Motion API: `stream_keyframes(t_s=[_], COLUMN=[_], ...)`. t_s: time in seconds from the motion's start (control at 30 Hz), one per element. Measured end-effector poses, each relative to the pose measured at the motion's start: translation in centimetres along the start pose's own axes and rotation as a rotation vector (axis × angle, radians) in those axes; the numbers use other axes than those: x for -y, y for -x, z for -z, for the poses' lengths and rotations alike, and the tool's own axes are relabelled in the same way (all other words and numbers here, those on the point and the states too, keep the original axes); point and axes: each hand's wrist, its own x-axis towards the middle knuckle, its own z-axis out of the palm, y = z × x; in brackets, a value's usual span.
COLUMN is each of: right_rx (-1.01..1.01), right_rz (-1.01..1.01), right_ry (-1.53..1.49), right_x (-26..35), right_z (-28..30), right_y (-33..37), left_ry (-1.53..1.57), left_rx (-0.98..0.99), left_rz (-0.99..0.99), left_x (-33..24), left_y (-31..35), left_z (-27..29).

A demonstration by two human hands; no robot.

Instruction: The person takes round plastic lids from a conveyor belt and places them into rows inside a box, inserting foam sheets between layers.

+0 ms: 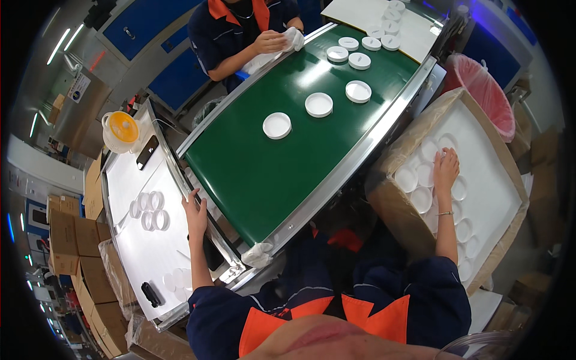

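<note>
My left hand [195, 215] is open, its fingers stretched out at the rail between the white side table and the green conveyor belt [234, 180]. Nothing shows in it. To the right, my right hand [446, 171] reaches into a lined cardboard box [489, 267]. Its fingers curl down over a white round lid, which they mostly cover. Other shallow white lids [422, 200] lie around that hand in rows on the white liner. Three more lids [318, 105] rest apart on the belt, hollow side up.
Across the belt a person's hands [279, 42] hold a white cloth, with several lids [359, 60] nearby. On the side table [129, 186] lie stacked lids [150, 210], a phone [147, 152], a black tool [151, 294] and a yellow-topped jug [122, 129]. A pink-lined bin [486, 96] stands beyond the box.
</note>
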Motion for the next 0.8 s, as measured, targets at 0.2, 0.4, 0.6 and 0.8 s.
stream_keyframes(t_s=[0.2, 0.4, 0.6, 0.8], right_rx=[0.016, 0.011, 0.013, 0.011], right_rz=[-0.017, -0.017, -0.015, -0.013], right_ry=[0.0, -0.004, 0.0, -0.004], right_x=[-0.24, -0.31, -0.41, -0.23], right_z=[-0.06, -0.26, -0.44, -0.21], right_y=[0.1, 0.21, 0.13, 0.09], left_ry=[0.007, 0.003, -0.014, -0.005], left_rx=[0.015, 0.021, 0.02, 0.011], left_rz=[0.028, 0.025, 0.015, 0.012], left_x=[-0.42, -0.3, -0.43, -0.35], left_y=[0.11, 0.23, 0.13, 0.07], left_z=[-0.02, 0.09, 0.11, 0.01])
